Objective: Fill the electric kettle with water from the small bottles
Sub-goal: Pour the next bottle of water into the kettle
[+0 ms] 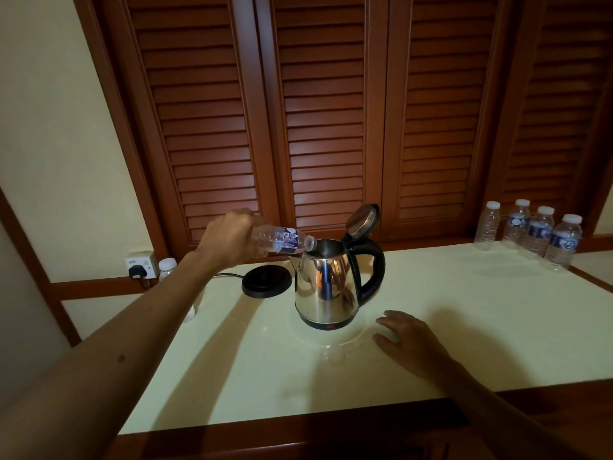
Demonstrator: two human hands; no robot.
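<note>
A steel electric kettle [326, 283] with a black handle stands mid-table, its lid [362, 220] hinged up and open. My left hand [229, 239] grips a small clear bottle [285, 240] with a blue label, tipped almost level, its uncapped mouth at the kettle's rim. My right hand [409, 340] rests flat on the tabletop to the right of the kettle, fingers spread, holding nothing. Several small capped bottles [530, 232] stand at the back right corner; the leftmost has no label.
The kettle's black base [267, 281] sits left of the kettle, its cord running to a plug in the wall socket [141, 262]. Another capped bottle [167, 267] stands by the socket. A bottle cap [335, 355] lies before the kettle. Wooden louvred doors [325, 111] rise behind the pale table [481, 327].
</note>
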